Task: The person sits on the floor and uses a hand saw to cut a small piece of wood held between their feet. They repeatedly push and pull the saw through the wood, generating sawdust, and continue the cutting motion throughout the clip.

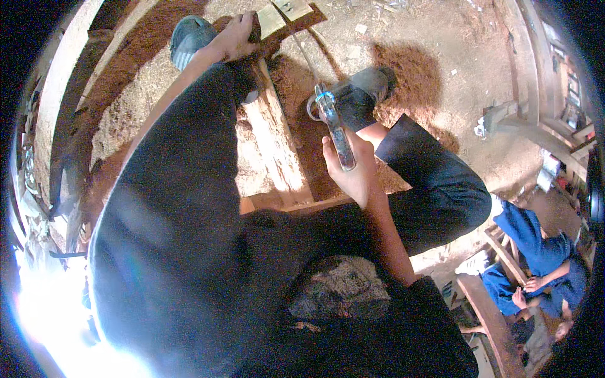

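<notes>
Pale timber (pixel 271 22) at upper centre met the thin blade of a saw (pixel 336 126); the right hand (pixel 354 162) grasped its handle, near the right shoe (pixel 373 84). The left hand (pixel 234 38) lay just beside the left shoe (pixel 189 39); whether it clasped anything, I could not tell.

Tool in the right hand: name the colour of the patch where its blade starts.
The patch is bright blue; the head view shows it.
</notes>
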A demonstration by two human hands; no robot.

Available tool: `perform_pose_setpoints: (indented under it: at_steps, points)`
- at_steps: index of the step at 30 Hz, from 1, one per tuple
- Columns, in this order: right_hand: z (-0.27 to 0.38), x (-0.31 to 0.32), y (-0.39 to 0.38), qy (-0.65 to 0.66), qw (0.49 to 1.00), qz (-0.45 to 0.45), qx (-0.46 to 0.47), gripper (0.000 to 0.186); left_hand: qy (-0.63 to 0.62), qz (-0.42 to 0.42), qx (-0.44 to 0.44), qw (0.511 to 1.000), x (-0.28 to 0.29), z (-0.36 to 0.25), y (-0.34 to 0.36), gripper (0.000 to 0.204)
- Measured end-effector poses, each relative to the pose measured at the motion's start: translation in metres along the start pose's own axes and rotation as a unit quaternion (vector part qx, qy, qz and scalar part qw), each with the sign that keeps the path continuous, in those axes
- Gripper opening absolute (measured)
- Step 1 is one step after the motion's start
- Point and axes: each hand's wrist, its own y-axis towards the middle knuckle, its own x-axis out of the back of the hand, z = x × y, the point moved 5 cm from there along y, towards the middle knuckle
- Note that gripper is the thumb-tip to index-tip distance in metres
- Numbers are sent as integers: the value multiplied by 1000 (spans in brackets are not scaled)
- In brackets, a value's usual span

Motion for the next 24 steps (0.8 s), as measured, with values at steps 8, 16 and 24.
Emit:
perform_pose_setpoints:
  at_steps: [8,16,24]
  points:
    - [-1,4,12,67,993,17,92,19,69,319,52,944,109,-98,-163,29]
    - [5,20,7,82,995,10,63,20,64,287,35,955,-15,-241,-128,28]
    - [2,5,2,77,995,-13,61,18,-175,50,204,962,-150,-340,-81,30]
